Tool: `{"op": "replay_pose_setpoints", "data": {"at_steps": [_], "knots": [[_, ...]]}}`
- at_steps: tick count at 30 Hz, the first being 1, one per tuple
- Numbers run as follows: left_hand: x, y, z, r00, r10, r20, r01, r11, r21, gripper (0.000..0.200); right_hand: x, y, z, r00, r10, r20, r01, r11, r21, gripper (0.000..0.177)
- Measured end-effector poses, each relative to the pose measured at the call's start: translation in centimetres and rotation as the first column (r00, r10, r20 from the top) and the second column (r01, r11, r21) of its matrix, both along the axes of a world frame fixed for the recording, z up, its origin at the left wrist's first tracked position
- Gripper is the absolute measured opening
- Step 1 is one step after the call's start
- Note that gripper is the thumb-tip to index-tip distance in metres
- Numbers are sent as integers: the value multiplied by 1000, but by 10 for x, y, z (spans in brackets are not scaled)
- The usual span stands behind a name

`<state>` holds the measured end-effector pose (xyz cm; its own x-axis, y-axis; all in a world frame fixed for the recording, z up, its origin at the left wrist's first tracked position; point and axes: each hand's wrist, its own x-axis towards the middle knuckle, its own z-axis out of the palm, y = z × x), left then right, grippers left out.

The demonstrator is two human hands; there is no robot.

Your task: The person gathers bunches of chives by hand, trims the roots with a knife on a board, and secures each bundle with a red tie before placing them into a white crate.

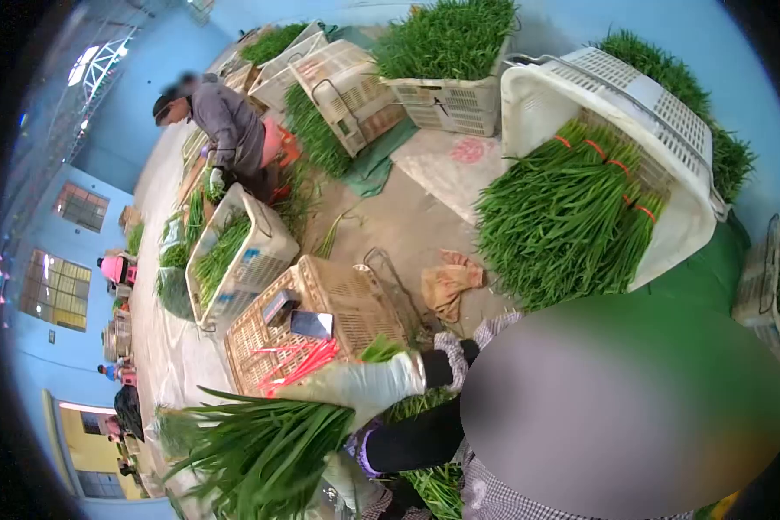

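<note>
A loose bunch of long, flat-leaved greens [273, 442] fans out to the left, at the lower edge of the view. My left hand [347, 481], in a pale glove, is closed round its lower side, with the fingers partly hidden by leaves. Above the bunch stretches my right hand [347, 386], also gloved. Its blurred fingertips reach the red ties [303, 362] on an upturned tan basket [260, 342]; whether they grip a tie does not show. A phone [312, 324] and a small dark box [279, 308] lie beside the ties.
Red-tied bunches of greens [572, 217] fill a tipped white crate [667, 130] at upper right. Another white crate [264, 234] of greens stands beyond the basket. A co-worker [225, 121] bends over greens farther off. An orange-brown cloth [451, 284] lies on the floor.
</note>
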<state>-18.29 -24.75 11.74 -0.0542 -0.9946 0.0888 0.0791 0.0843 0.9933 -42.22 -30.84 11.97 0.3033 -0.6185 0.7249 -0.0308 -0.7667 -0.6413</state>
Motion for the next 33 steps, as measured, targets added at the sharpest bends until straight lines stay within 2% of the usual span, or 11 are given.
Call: {"op": "replay_pose_setpoints", "data": {"at_steps": [4,9,13,16,19,21,24,27,29,30,33], "knots": [[18,15,-13,994,-112,-16,113,990,88,65,-64,11,-17,881,-208,-425,195,978,-76,119],[35,29,-1,990,-90,-110,92,996,18,60,-170,51,-42,472,-523,-710,370,848,-379,111],[84,34,-20,996,8,-90,-14,998,-63,57,-262,121,-9,397,-475,-785,531,817,-226,110],[115,43,-35,989,62,-133,-61,998,9,55,-310,176,24,76,-363,-929,679,701,-218,112],[100,62,-21,924,274,-269,-235,957,168,54,-362,220,2,-343,-1,-939,798,528,-292,82],[147,61,-58,928,154,-338,-132,987,88,53,-424,247,-80,-491,202,-847,861,259,-437,61],[171,75,-73,974,67,-217,-64,998,18,53,-525,293,-238,-351,-122,-928,815,-529,-238,50],[161,94,-58,944,274,-183,-248,957,150,54,-565,343,-357,-545,-276,-792,542,-836,-81,49],[176,119,-67,968,190,-162,-181,981,68,56,-457,337,-240,-439,-487,-756,635,-763,123,66],[176,147,-62,942,310,-130,-283,940,191,56,-435,335,-244,-602,-673,-430,649,-726,227,63],[190,163,-77,920,385,-68,-349,887,302,56,-373,322,-155,-651,-375,-660,474,-880,32,63]]}}
